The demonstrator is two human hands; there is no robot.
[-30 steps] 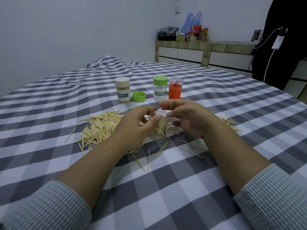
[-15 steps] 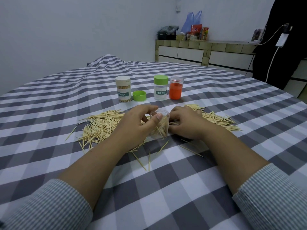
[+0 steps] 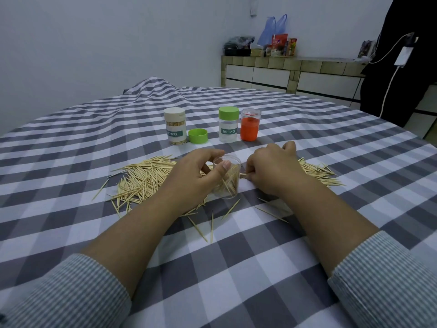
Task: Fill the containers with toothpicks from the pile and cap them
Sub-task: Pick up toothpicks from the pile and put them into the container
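Toothpicks (image 3: 146, 178) are spread in a pile on the checked cloth (image 3: 236, 268), behind both hands. An open clear container (image 3: 228, 178), partly filled, is gripped by the left hand (image 3: 196, 178), thumb curled across its front. Sticks just beside it are pinched by the curled right hand (image 3: 269, 166).

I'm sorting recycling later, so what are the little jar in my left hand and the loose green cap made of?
Jar: probably clear glossy plastic; the toothpicks show through its wall. Green cap: opaque plastic by its look, smooth and evenly coloured, lying open side up.
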